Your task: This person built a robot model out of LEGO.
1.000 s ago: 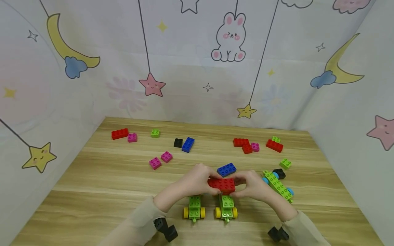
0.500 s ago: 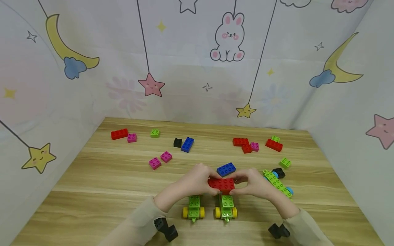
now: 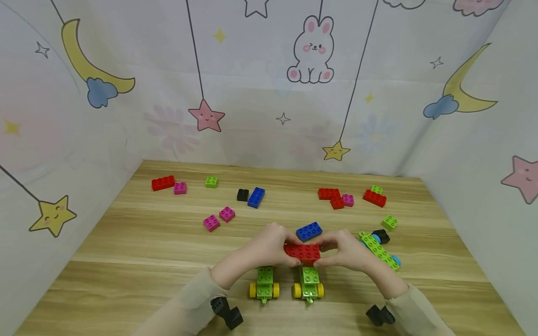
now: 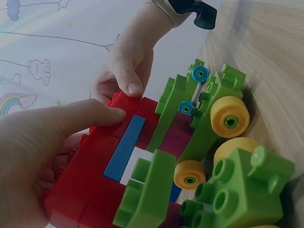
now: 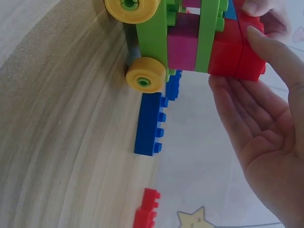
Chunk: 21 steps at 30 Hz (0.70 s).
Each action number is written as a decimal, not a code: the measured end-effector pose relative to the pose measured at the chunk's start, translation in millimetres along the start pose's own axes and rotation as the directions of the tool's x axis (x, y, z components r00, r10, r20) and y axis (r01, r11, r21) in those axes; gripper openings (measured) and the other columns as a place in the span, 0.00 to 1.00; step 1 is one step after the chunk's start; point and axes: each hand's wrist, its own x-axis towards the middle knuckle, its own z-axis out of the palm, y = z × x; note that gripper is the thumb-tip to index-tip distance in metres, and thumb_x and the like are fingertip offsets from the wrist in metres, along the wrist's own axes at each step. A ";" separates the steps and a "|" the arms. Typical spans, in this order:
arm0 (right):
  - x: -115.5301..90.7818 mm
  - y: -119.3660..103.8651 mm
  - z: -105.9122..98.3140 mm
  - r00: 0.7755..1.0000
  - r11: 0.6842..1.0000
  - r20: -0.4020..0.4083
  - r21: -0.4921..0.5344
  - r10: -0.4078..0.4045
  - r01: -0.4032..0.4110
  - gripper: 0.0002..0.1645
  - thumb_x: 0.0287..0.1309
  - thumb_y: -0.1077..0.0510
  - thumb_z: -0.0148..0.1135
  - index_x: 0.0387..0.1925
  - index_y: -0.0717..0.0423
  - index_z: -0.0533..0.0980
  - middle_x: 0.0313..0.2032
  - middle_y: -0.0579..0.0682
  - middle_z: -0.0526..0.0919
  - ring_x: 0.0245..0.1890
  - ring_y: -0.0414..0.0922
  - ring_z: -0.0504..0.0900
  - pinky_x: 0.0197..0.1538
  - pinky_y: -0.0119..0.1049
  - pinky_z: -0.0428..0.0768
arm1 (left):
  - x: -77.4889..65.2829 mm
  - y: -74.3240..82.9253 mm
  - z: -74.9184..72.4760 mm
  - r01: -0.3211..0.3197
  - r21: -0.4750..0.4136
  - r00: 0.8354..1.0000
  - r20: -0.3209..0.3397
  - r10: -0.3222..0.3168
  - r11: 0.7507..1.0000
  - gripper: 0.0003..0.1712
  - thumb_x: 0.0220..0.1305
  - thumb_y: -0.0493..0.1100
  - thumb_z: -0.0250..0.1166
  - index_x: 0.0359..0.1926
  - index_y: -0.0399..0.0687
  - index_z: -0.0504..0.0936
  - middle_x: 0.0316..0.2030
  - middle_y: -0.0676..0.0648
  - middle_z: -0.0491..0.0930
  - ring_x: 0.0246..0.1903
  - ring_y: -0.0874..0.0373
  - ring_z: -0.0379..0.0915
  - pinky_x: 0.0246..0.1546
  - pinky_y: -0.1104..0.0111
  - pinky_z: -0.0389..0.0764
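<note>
Both hands hold a block build at the near middle of the table. A row of red bricks (image 3: 307, 252) lies across its top. In the left wrist view a blue brick (image 4: 124, 149) sits under that row, with red, green and magenta bricks below. Two green wheeled bases, the left one (image 3: 265, 291) and the right one (image 3: 310, 291), carry it on yellow wheels. My left hand (image 3: 271, 245) grips the row's left part, its thumb along the near side. At the right end, my right hand (image 3: 344, 252) holds the red brick between thumb and fingers.
A blue brick (image 3: 309, 231) lies just behind the hands. To the right rests a green wheeled base (image 3: 379, 251) with blue wheels, near a black piece (image 3: 381, 236). Pink bricks (image 3: 212, 222), red bricks (image 3: 163, 183) and several others lie scattered farther back, before a printed cloth wall (image 3: 252, 140).
</note>
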 end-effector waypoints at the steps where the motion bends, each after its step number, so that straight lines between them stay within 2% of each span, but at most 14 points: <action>1: 0.4 -0.6 -0.3 1.000 1.000 0.006 0.000 0.005 -0.005 0.22 0.51 0.49 0.74 0.45 0.56 0.83 0.44 0.51 0.87 0.44 0.42 0.86 0.48 0.31 0.83 | -0.1 0.1 -0.2 -0.001 -0.001 1.000 -0.001 0.001 1.000 0.17 0.50 0.42 0.77 0.42 0.43 0.89 0.34 0.50 0.88 0.26 0.72 0.72 0.27 0.80 0.75; 11: 1.7 -4.1 -1.3 0.999 0.999 0.026 -0.012 0.034 -0.033 0.21 0.51 0.51 0.74 0.45 0.58 0.83 0.43 0.52 0.87 0.42 0.42 0.86 0.46 0.32 0.83 | -0.8 -0.2 0.5 0.002 -0.017 1.000 0.001 -0.002 1.000 0.16 0.50 0.41 0.77 0.42 0.43 0.89 0.33 0.50 0.87 0.25 0.72 0.72 0.26 0.80 0.75; 18: 1.0 -6.4 -1.1 0.998 0.999 0.031 -0.022 0.049 -0.048 0.22 0.51 0.50 0.74 0.45 0.58 0.83 0.44 0.52 0.87 0.42 0.43 0.86 0.46 0.32 0.83 | -0.5 0.0 0.6 0.036 -0.006 0.999 0.029 -0.036 0.999 0.17 0.50 0.42 0.77 0.43 0.44 0.88 0.34 0.52 0.87 0.26 0.72 0.72 0.27 0.80 0.75; 21: 1.3 -7.7 -1.9 0.998 0.998 0.033 -0.032 0.047 -0.046 0.22 0.51 0.50 0.74 0.45 0.57 0.83 0.43 0.51 0.87 0.42 0.43 0.86 0.46 0.33 0.84 | -0.3 0.0 -0.1 0.032 0.007 0.999 0.040 -0.033 0.999 0.18 0.51 0.43 0.76 0.45 0.44 0.88 0.35 0.52 0.87 0.27 0.72 0.73 0.28 0.80 0.75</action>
